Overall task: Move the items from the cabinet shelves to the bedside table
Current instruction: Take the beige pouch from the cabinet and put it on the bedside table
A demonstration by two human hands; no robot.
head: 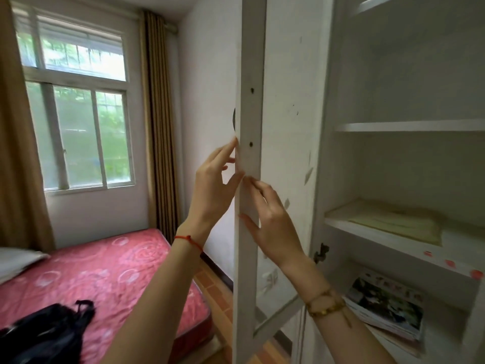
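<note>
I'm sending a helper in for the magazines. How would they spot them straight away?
Look in the open white cabinet, below the shelf with red round stickers. The magazine stack lies there, glossy photo cover on top, unlike the plain yellowish cloth one shelf higher.

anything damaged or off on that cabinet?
Yes. The cabinet door has two bare screw holes in its edge, as if a handle or latch is missing; both hands grip that edge, left hand and right hand. The side panel shows chipped, scuffed paint. The magazines on the lower shelf lie askew.
</note>
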